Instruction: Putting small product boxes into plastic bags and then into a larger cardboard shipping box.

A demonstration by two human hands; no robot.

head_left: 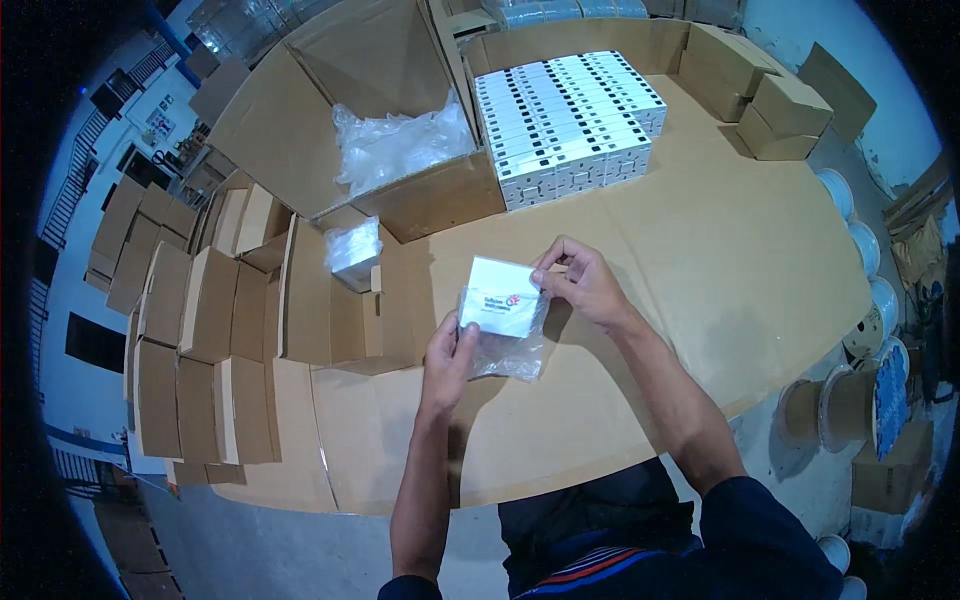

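Both hands hold a small white box (500, 293) half-wrapped in a clear bag (512, 352) above the cardboard-covered table (720, 270). The left hand (450, 352) has its fingers closed on the box's lower left corner and the bag there; the right hand (583, 283) pinches the box's upper right edge between thumb and fingers. The bag hangs loose below the box, just over the table. Beyond the box, at the table's far side, stands a block of stacked white boxes (565, 120), packed tight in rows. Left of that block sits a big open carton (370, 130) with crumpled clear plastic (400, 145) inside. Left of the held box, on the table's left part, lie rows of folded brown cartons (210, 330), and one open carton among them holds a bagged box (353, 250). Right of the table, off its edge, stand several cable reels (860, 400).
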